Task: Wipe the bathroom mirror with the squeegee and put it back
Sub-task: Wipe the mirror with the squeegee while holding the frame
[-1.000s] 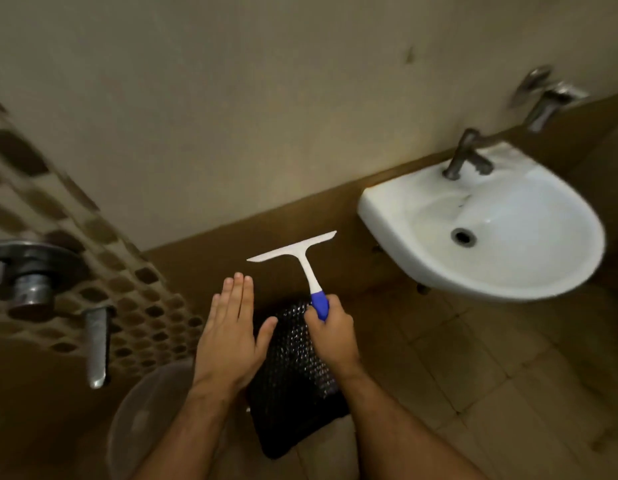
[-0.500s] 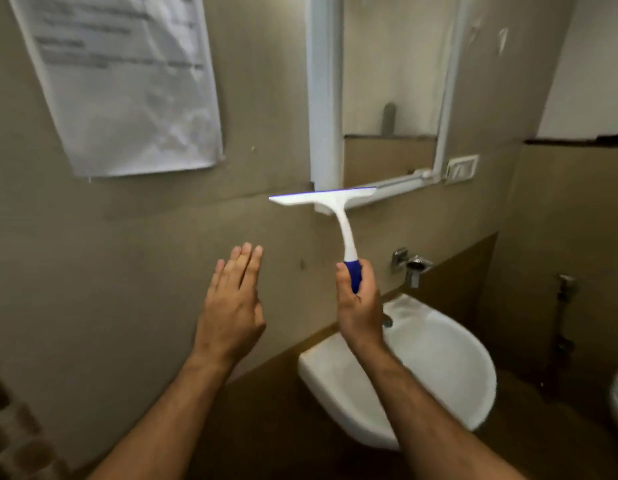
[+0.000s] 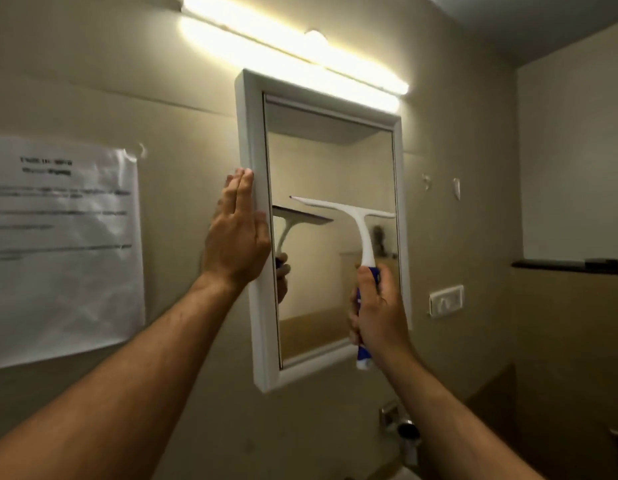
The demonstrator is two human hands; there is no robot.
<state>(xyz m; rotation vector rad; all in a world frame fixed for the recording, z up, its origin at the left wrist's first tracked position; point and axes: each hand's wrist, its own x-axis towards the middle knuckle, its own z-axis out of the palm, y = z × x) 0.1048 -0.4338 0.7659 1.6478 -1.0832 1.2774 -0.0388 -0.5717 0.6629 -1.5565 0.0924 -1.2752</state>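
Gripping the squeegee (image 3: pixel 361 233) handle at centre frame, blade raised before the mirror (image 3: pixel 330 161), the right hand (image 3: pixel 377 310) curls tight while the flat, straight-fingered left hand (image 3: pixel 236 233) touches its white frame.

My left grip (image 3: pixel 236 233) lies flat on the left side of the mirror frame (image 3: pixel 262 306), covering that edge. My right grip (image 3: pixel 373 306) holds the squeegee (image 3: pixel 361 230) before the mirror glass (image 3: pixel 332 168); bare glass lies open above its blade and below it. The tube light (image 3: pixel 293 53) sits just over the frame's top. A paper notice (image 3: pixel 58 244) hangs left; a switch plate (image 3: pixel 446 300) sits right.
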